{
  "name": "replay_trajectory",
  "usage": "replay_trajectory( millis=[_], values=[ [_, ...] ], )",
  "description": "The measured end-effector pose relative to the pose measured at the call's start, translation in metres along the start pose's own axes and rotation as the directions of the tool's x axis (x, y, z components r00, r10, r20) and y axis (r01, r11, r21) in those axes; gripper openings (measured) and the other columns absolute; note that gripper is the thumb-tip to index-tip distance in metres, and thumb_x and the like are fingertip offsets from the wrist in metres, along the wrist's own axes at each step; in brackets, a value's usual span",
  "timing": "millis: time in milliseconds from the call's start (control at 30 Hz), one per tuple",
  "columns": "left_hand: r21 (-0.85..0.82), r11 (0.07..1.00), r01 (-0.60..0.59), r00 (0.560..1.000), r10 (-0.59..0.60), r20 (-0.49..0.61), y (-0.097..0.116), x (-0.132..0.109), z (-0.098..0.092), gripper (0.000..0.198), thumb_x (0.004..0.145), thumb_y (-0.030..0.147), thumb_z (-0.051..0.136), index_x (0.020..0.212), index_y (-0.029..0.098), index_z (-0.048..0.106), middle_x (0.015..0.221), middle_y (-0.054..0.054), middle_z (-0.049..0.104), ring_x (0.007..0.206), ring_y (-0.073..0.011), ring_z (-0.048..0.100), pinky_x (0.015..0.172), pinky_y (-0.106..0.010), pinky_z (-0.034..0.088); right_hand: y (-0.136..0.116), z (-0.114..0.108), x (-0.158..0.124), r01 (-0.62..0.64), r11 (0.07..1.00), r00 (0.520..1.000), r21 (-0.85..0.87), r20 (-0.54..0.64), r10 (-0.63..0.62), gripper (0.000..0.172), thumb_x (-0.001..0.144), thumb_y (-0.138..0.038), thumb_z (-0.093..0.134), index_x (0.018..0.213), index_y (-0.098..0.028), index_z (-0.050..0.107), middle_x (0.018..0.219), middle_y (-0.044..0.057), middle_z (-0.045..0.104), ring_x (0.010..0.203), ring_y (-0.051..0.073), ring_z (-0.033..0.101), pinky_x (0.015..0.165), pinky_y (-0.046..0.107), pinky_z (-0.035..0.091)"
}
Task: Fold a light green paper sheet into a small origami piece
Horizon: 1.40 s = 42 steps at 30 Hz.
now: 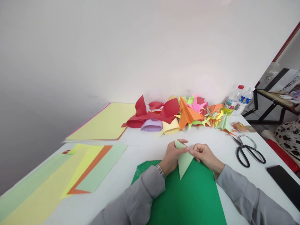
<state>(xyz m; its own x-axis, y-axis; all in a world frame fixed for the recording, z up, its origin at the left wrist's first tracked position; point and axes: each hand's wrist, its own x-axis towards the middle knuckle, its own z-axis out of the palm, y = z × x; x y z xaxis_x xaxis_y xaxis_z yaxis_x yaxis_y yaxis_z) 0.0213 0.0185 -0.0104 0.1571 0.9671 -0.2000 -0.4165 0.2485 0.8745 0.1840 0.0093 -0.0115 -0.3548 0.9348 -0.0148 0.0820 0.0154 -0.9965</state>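
A pale green folded paper (185, 163), shaped like a triangle with one point downward, is held up between my two hands. My left hand (172, 155) grips its left side, thumb across the front and fingers behind. At the paper's right corner, my right hand (204, 156) pinches the edge between thumb and fingers. Both hands are above a large green sheet (187, 200) lying on the white table (112, 200). My fingers partly cover the top of the folded paper.
Coloured sheets (98, 175) fan out at left, with a yellow stack (100, 122) behind. Along the wall lie folded paper pieces, among them an orange paper plane (187, 115), and two bottles (232, 100). Black-handled scissors (247, 151) and a black phone-like slab (284, 181) are at right.
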Motion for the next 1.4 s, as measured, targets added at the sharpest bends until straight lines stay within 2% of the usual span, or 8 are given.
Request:
replay_trajectory(
  millis=[200,367,467,633,933,1233,1400],
  values=[
    [-0.056,0.996,-0.073,0.994,0.069,-0.084,0.004,0.003,-0.001,0.059,0.044,0.021,0.087,0.098,0.014,0.063,0.055,0.006,0.059,0.049,-0.0099,0.055,0.051,-0.023,0.044,-0.002,0.000,0.000,0.003,1.000,1.000,0.019,0.012,-0.003,0.040,0.075,-0.048,0.067,0.056,-0.019,0.046,0.040,-0.008,0.042,0.039,0.007,0.030,0.044,0.024,0.019],
    [-0.054,0.993,-0.106,0.988,0.099,-0.122,0.008,0.010,-0.007,0.046,0.044,0.023,0.087,0.083,0.013,0.066,0.050,0.006,0.056,0.044,-0.0078,0.051,0.044,-0.020,0.039,-0.003,-0.001,-0.001,0.002,1.000,0.999,0.003,0.033,-0.002,0.042,0.073,-0.050,0.068,0.054,-0.020,0.045,0.039,-0.008,0.041,0.038,0.006,0.028,0.043,0.024,0.017],
    [-0.047,0.994,-0.096,0.987,0.089,-0.132,0.010,0.012,-0.008,0.045,0.044,0.023,0.087,0.082,0.012,0.067,0.051,0.005,0.056,0.043,-0.0072,0.050,0.042,-0.019,0.037,-0.003,-0.001,-0.001,0.001,1.000,1.000,0.015,0.027,-0.001,0.041,0.073,-0.050,0.068,0.055,-0.019,0.046,0.039,-0.008,0.041,0.038,0.006,0.028,0.043,0.024,0.017],
    [-0.077,0.995,-0.061,0.993,0.053,-0.108,0.013,0.010,-0.007,0.045,0.047,0.027,0.086,0.085,0.012,0.068,0.060,-0.002,0.066,0.052,-0.0107,0.058,0.047,-0.021,0.043,-0.002,-0.001,0.000,-0.008,0.999,1.000,0.031,0.016,0.008,0.041,0.072,-0.050,0.069,0.056,-0.019,0.047,0.039,-0.008,0.042,0.038,0.006,0.028,0.043,0.024,0.017],
    [-0.084,0.986,-0.145,0.978,0.129,-0.164,0.012,0.014,-0.008,0.038,0.051,0.031,0.084,0.079,0.011,0.068,0.059,-0.005,0.068,0.058,-0.0143,0.062,0.054,-0.024,0.048,0.003,-0.004,0.000,-0.016,0.993,1.000,0.121,-0.008,0.017,0.038,0.071,-0.045,0.071,0.055,-0.019,0.049,0.039,-0.008,0.044,0.038,0.007,0.030,0.045,0.025,0.018],
    [0.083,0.964,-0.254,0.938,0.266,-0.222,0.009,0.019,-0.014,0.036,0.055,0.034,0.082,0.079,0.011,0.069,0.056,-0.003,0.067,0.054,-0.0130,0.059,0.053,-0.024,0.047,0.000,-0.003,-0.001,-0.023,0.995,1.000,0.093,0.003,0.022,0.039,0.071,-0.048,0.071,0.056,-0.019,0.049,0.039,-0.008,0.044,0.039,0.007,0.031,0.046,0.024,0.020],
    [0.081,0.964,-0.252,0.936,0.264,-0.234,0.009,0.018,-0.014,0.037,0.055,0.033,0.083,0.082,0.011,0.070,0.058,-0.004,0.067,0.055,-0.0133,0.060,0.053,-0.024,0.048,0.002,-0.003,-0.001,-0.019,0.995,1.000,0.100,-0.009,0.020,0.039,0.071,-0.048,0.071,0.057,-0.019,0.050,0.040,-0.008,0.044,0.039,0.007,0.032,0.046,0.024,0.021]
  ],
)
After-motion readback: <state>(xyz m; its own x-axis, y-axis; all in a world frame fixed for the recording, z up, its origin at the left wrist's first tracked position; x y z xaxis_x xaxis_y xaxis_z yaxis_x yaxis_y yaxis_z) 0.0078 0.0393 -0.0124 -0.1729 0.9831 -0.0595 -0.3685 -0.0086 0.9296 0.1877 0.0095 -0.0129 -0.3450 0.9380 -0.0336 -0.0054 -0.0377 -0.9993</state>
